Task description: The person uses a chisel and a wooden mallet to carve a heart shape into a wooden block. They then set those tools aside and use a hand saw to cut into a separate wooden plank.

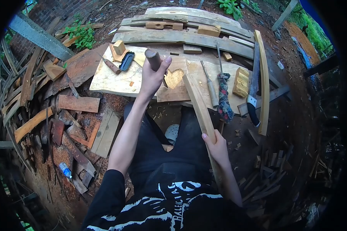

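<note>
My left hand [154,78] is closed round the upright dark wooden handle [153,59] of a tool; its lower part is hidden behind my hand. Just right of it, a board [169,94] on the workbench bears a heart-shaped recess [175,79] of lighter wood. My right hand [216,145] grips a long squared wooden bar [198,103] near its lower part. The bar slants up and left, and its top end lies over the board's right edge.
Right of the bar lie a chisel [212,90], a cloth-wrapped tool [224,96], a wood block [241,82] and a saw [253,92]. A black case [127,61] and a wooden-handled tool [112,67] lie left. Planks [189,37] are stacked behind; scrap wood [79,104] litters the ground.
</note>
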A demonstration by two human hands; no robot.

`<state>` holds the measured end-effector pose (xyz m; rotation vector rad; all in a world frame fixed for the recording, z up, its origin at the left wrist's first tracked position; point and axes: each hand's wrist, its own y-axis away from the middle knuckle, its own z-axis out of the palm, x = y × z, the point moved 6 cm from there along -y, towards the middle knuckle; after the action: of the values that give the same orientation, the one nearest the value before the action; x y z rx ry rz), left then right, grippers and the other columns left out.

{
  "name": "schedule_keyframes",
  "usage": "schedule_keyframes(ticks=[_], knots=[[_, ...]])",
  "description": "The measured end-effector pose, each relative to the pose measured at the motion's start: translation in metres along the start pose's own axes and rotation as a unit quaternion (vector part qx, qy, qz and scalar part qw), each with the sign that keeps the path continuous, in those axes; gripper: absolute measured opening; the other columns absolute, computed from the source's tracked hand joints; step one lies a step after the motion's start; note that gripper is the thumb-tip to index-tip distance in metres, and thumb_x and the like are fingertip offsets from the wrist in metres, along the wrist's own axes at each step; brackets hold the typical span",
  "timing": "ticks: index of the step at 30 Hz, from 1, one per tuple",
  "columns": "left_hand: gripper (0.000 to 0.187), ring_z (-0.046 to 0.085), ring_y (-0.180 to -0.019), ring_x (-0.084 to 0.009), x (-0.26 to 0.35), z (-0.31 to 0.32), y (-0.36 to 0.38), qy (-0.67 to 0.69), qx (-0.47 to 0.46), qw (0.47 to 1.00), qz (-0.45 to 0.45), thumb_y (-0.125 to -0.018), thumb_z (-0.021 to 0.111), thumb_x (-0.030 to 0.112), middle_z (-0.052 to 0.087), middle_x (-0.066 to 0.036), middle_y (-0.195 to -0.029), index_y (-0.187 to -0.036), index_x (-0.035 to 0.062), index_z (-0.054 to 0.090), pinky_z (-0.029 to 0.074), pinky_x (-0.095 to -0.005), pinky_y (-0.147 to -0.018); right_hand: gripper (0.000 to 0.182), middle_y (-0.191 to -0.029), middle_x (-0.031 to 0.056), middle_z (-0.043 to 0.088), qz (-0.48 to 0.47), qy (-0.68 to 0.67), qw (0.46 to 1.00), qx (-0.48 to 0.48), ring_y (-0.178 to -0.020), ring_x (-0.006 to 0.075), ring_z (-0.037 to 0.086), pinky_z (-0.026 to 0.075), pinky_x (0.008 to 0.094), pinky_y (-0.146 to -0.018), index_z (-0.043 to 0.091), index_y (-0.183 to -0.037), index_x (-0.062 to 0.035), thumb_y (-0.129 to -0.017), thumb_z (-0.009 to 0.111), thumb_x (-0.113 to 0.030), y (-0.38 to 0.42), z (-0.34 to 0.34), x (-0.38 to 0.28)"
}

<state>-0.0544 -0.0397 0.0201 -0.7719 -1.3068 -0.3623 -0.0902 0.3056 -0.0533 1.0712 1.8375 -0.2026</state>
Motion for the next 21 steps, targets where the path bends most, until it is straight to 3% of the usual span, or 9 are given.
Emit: schedule_keyframes(ticks=[6,8,11,21], knots=[[0.03,0.053,-0.064,-0.0054,-0.011,0.004,0.001,-0.02,-0.026,0.999,-0.007,-0.103,0.07,0.029,0.057,0.002,-0.071,-0.086,0.0095,0.055,0.041,-0.0239,-0.058,0.044,-0.073,0.0179,0.064,0.006,-0.006,1.0,0.003,-0.067,0.0267,0.068,0.051,0.0406,-0.065,0.061,-0.1,0.0007,-0.098,0.072,-0.042,0.0,0.0,-0.001],[0.036,0.056,-0.069,-0.0064,-0.016,0.003,0.002,-0.015,-0.046,0.998,-0.043,-0.099,0.077,0.035,0.057,0.003,-0.077,-0.099,0.007,0.053,0.047,-0.0247,-0.062,0.043,-0.074,0.017,0.064,0.003,-0.019,1.0,0.009,-0.068,0.0247,0.067,0.051,0.0398,-0.066,0.061,-0.1,0.0006,-0.098,0.072,-0.041,-0.001,-0.001,-0.001],[0.036,0.055,-0.069,-0.0063,-0.016,0.005,0.002,-0.014,-0.049,0.998,-0.044,-0.099,0.076,0.035,0.057,0.003,-0.077,-0.099,0.0071,0.053,0.046,-0.0249,-0.062,0.042,-0.075,0.0162,0.065,0.01,-0.018,1.0,0.007,-0.069,0.0231,0.066,0.051,0.0393,-0.067,0.062,-0.102,0.0008,-0.099,0.072,-0.04,-0.002,-0.001,0.001],[0.038,0.056,-0.076,-0.0076,-0.019,0.005,0.0,-0.042,-0.059,0.997,-0.035,-0.099,0.077,0.033,0.059,0.001,-0.084,-0.106,0.0047,0.052,0.049,-0.026,-0.069,0.043,-0.077,0.0162,0.067,0.003,-0.011,1.0,0.008,-0.071,0.0254,0.068,0.052,0.0405,-0.068,0.063,-0.104,0.0,-0.099,0.071,-0.042,-0.001,0.0,-0.001]])
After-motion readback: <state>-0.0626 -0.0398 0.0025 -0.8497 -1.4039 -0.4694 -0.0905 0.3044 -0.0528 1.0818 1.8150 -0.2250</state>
